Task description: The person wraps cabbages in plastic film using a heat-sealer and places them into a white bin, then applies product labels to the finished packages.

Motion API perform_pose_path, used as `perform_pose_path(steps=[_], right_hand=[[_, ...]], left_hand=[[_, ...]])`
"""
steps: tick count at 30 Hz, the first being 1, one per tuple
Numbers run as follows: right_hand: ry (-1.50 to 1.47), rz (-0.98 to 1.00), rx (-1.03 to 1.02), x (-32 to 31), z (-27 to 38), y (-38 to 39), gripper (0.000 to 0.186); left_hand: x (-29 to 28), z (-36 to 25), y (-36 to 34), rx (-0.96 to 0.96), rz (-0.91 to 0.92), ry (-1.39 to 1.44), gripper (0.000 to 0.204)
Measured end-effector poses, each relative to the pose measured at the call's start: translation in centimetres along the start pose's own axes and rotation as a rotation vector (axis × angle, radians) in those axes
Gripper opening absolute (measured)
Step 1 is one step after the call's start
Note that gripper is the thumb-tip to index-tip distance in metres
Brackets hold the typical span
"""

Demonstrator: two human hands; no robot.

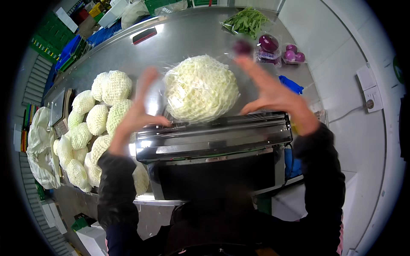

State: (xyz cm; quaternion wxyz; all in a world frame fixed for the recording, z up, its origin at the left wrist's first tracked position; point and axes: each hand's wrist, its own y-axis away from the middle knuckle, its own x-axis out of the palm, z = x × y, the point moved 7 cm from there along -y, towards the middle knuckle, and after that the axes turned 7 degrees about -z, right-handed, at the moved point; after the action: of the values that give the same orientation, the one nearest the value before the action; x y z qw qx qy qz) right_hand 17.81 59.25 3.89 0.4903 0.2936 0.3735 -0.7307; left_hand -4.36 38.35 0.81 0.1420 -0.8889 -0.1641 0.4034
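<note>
A large round pale vegetable (201, 89) in a white foam net, with shiny clear film over it, sits on the steel table just behind a film-wrapping machine (213, 143). The net hides what kind it is. My left hand (137, 111) hovers to its left, thumb and fingers spread, with the thumb near the machine's back edge. On the other side my right hand (273, 91) is likewise spread, slightly blurred and apart from the bundle. Both hands are empty. Past my right fingertips shows a blurred dark purple round thing (242, 47).
Several netted pale vegetables (96, 119) pile up on the left beside a scale (60, 113). Leafy greens (247, 22) and packed purple onions (269, 45) lie at the far right. A red-edged phone-like object (144, 36) rests at the back. A white wall (329, 51) borders the right.
</note>
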Motion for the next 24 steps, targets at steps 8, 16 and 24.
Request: perform_pose_path(steps=[8, 16, 24], right_hand=[[-0.419, -0.213, 0.143, 3.6, 1.1, -0.3, 0.099], [-0.62, 0.171, 0.629, 4.0, 11.7, 15.9, 0.084], [-0.947, 0.662, 1.184, 11.3, 9.2, 20.2, 0.065]], left_hand=[[2.6, -2.2, -0.5, -0.261, -0.209, 0.444, 0.117], [3.4, -14.3, 12.3, -0.919, 0.146, 0.794, 0.085], [10.2, -8.4, 19.0, -1.566, 0.611, 0.965, 0.073]])
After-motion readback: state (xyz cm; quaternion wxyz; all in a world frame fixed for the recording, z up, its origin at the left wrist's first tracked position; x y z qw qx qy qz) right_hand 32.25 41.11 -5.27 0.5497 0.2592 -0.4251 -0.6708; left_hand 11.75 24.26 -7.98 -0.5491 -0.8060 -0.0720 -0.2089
